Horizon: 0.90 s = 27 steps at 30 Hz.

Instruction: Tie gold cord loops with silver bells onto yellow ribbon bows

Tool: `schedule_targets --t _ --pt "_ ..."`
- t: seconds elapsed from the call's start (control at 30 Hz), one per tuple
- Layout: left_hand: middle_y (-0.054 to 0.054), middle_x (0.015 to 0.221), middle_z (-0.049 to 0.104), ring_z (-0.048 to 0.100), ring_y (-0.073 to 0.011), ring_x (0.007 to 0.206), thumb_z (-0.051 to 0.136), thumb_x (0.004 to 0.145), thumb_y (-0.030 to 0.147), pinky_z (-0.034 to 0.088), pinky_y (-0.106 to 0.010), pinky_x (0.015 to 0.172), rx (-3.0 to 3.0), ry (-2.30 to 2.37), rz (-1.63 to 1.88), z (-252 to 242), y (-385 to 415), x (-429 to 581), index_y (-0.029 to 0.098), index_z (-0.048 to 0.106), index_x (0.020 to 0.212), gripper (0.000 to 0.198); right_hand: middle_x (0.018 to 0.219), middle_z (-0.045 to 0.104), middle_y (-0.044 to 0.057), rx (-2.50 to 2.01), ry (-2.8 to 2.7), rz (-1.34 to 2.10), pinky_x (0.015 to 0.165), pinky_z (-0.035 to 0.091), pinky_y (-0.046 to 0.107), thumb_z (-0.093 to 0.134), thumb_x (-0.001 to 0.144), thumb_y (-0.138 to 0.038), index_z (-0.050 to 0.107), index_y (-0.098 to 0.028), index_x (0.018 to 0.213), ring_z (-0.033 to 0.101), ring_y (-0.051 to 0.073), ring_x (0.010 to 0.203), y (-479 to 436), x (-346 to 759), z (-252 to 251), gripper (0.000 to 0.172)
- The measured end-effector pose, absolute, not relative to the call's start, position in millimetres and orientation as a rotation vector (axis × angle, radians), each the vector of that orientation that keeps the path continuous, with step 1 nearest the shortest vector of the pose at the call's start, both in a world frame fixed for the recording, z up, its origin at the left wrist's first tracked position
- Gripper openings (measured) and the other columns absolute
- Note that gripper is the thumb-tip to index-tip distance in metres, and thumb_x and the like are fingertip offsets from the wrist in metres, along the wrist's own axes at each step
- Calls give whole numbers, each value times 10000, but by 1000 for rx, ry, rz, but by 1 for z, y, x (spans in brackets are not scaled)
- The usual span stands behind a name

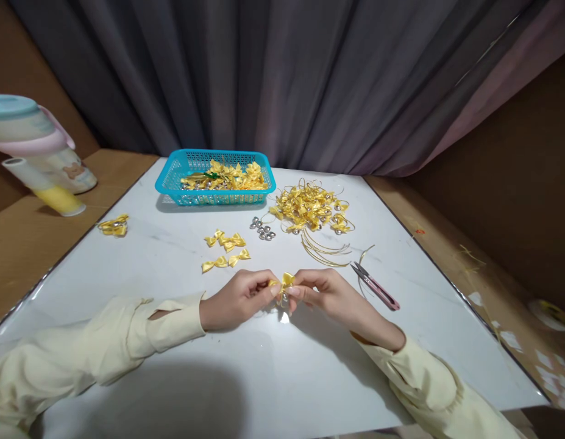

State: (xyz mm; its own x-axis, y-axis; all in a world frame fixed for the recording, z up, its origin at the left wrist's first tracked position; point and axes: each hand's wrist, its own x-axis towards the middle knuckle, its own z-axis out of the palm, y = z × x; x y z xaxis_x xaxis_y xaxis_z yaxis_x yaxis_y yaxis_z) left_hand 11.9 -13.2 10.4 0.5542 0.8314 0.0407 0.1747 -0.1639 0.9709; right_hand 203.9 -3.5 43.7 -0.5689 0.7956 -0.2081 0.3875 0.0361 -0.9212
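My left hand [239,299] and my right hand [330,294] meet over the middle of the white table [172,366]. Both pinch one small yellow ribbon bow [284,282] with a silver bell under it, fingers closed. Loose yellow bows [225,250] lie just beyond my left hand. A pile of finished bows with gold cord loops [309,208] sits further back on the right, with several silver bells [262,230] beside it. Cut gold cords [325,250] lie near the pile.
A turquoise basket [170,180] holding bows and bells stands at the back. Pink-handled snips [376,286] lie right of my right hand. One bow [114,225] rests at the table's left edge. A pastel bottle [35,152] stands far left. Curtain behind.
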Motion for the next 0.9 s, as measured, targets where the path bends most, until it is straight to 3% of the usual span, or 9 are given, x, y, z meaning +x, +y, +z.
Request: schedule_targets --t 0.13,0.23,0.33,0.57,0.73,0.9 --pt "42 570 406 344 -88 525 409 877 343 277 -201 489 1742 956 770 11 -11 12 150 490 685 284 840 669 50 -1264 -2013 1134 635 402 243 605 802 -326 649 -159 858 543 142 717 -3 208 46 181" --pt "46 560 395 347 -87 524 411 881 305 281 -199 500 1823 1049 838 10 -9 13 159 461 655 274 846 651 47 -1308 -1914 857 649 399 252 620 789 -288 629 -167 830 536 146 727 -7 209 52 129" --pt "47 551 402 359 -85 516 411 888 281 288 -197 505 1909 1110 883 8 -8 13 161 461 652 269 715 634 31 -1343 -1835 998 577 390 243 617 790 -326 640 -165 734 512 126 619 -13 205 56 172" --pt "23 586 502 443 -96 513 392 897 218 342 -205 514 2273 1069 1044 -4 -5 9 163 503 720 216 512 551 -27 -1428 -1481 1689 389 301 191 682 711 -449 639 -149 869 406 64 398 -17 188 41 341" --pt "-12 617 579 498 -114 531 381 893 175 371 -230 536 2522 995 1109 -7 -1 7 163 501 725 206 496 514 -66 -1392 -1314 1720 354 276 171 698 698 -430 525 -179 869 395 55 373 -19 183 36 350" --pt "-17 610 589 525 -122 535 380 890 165 381 -235 532 2594 1013 1147 -7 0 7 162 506 716 215 513 478 -85 -1412 -1257 1714 339 242 161 736 664 -374 516 -186 862 364 40 376 -21 180 37 350"
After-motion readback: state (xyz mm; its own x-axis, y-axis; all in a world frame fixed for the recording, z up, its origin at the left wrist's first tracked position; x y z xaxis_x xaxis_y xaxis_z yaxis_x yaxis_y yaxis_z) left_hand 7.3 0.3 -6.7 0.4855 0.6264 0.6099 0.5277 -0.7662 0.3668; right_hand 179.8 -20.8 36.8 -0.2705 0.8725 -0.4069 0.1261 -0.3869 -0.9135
